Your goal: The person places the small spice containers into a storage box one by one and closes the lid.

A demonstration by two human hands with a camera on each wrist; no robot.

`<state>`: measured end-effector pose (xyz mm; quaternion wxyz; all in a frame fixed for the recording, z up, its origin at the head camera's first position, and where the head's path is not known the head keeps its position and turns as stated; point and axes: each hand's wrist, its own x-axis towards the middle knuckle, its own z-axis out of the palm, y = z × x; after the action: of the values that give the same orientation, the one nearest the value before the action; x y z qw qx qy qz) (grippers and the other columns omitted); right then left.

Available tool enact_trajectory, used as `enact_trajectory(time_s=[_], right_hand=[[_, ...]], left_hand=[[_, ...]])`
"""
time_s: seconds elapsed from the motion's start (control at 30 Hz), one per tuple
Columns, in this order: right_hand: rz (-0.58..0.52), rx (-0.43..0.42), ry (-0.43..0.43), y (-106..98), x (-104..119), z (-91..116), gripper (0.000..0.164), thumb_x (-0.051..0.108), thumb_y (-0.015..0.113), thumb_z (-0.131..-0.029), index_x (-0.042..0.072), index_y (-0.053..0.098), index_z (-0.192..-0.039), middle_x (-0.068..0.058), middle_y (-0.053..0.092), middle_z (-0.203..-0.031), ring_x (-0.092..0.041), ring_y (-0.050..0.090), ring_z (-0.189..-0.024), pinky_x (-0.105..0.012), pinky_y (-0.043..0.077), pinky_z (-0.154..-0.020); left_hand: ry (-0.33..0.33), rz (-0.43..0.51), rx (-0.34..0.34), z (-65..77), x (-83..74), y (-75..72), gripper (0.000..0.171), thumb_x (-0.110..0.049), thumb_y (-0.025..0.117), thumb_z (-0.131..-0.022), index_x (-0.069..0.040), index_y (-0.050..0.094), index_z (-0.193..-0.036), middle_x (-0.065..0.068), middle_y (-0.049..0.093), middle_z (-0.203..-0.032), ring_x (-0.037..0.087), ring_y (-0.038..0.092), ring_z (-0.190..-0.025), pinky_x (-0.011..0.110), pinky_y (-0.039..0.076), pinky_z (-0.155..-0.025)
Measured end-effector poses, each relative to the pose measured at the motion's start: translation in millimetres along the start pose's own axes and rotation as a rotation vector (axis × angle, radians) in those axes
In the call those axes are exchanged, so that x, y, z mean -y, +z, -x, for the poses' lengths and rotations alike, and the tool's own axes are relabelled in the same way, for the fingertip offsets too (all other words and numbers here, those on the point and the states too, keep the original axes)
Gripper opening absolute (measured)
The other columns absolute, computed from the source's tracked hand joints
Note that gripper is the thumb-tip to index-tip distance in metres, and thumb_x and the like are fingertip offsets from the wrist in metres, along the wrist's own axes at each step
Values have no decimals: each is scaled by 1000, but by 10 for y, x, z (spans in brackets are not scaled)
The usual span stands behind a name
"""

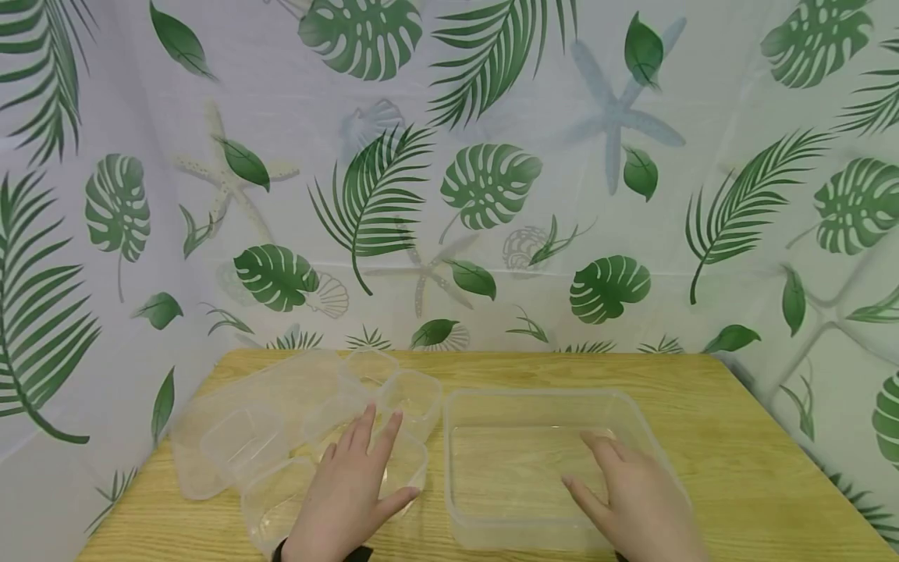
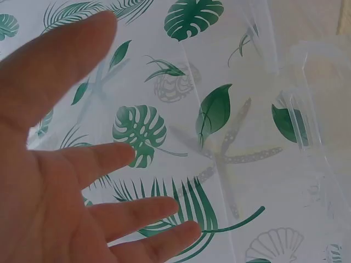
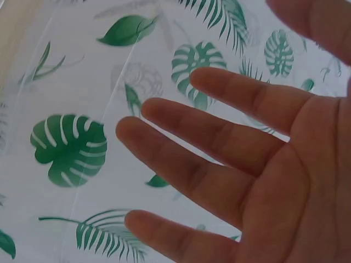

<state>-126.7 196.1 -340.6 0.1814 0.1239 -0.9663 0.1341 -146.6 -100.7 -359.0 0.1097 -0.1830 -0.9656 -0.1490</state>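
My left hand point(image 1: 347, 488) hovers over a group of small clear plastic containers, its fingers spread and holding nothing. Under and beside it are several of these cups, among them one at the front left point(image 1: 277, 499) and one farther back point(image 1: 414, 390). My right hand point(image 1: 635, 499), fingers extended and thumb apart, is over the right side of a large clear rectangular plastic box point(image 1: 523, 535). Nothing shows inside that box. Both wrist views show a bare palm, the left point(image 2: 49, 203) and the right point(image 3: 285, 181), with nothing gripped.
A large flat translucent lid-like sheet point(image 1: 295, 378) lies at the back left, with a small clear container point(image 1: 242, 441) on or against it. The wooden table point(image 1: 744, 468) meets a leaf-patterned cloth point(image 1: 492, 312) at the back and sides.
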Motion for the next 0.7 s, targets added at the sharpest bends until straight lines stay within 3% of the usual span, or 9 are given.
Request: enact_trajectory(time_s=[0.13,0.4,0.7], right_hand=[[-29,17,60,-46,-178,22,47,28,67,-78,-4,55,-111,-20,60,-101,-36,58,-87,-48,46,-70],[-55,202,225,-137,-630,69,37,8,53,-86,-9,47,-118,-28,55,-105,-34,59,-79,-43,47,-59],[-92,398,364,-119,-1022,28,45,17,53,-88,-15,43,-118,-34,49,-109,-39,56,-84,-42,46,-62]], left_hand=[[7,1,-1,-16,24,37,77,-46,66,-73,-10,38,-134,23,34,-133,38,37,-117,57,36,-83],[62,-15,-12,-36,77,136,68,-38,71,-71,-4,48,-125,22,48,-118,36,46,-107,51,40,-79],[48,-12,57,-114,159,330,66,-37,70,-72,1,49,-122,23,45,-121,37,43,-111,50,40,-81]])
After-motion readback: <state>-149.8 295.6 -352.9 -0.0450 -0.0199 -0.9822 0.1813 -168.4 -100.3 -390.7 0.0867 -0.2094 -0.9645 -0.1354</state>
